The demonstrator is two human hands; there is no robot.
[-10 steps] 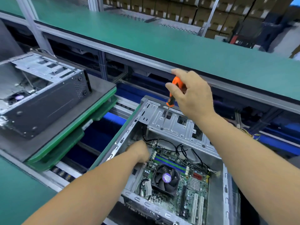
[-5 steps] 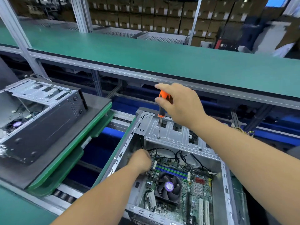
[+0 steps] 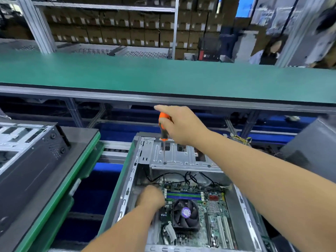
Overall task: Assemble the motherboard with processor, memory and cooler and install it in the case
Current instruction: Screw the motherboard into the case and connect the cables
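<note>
While a long green surface (image 3: 163,75) is seen across the back, stacks of brown boxes (image 3: 116,31) are seen on shelves behind it. Below it, an open grey case (image 3: 131,179) is laid flat in the middle, on a green tray (image 3: 116,190). A second case (image 3: 27,160) is seen at the left, on its own grey and green tray (image 3: 60,188), well apart from the first.

Inside the open case, the motherboard (image 3: 214,220) is laid flat on the bottom. A black cooler (image 3: 185,213) with a purple middle is fixed on the board, and green and blue memory slots (image 3: 183,195) are seen just behind it. Black cables (image 3: 190,177) are looped at the far end of the board, under a silver drive cage (image 3: 181,157).

An orange and black screwdriver (image 3: 163,130) is held upright by the right hand (image 3: 181,124), which is closed round the handle. Its thin tip is set on a hole at the near edge of the drive cage. The left hand (image 3: 151,197) is curled low inside the case, at the left edge of the board; whether anything is held in it cannot be told.
</note>
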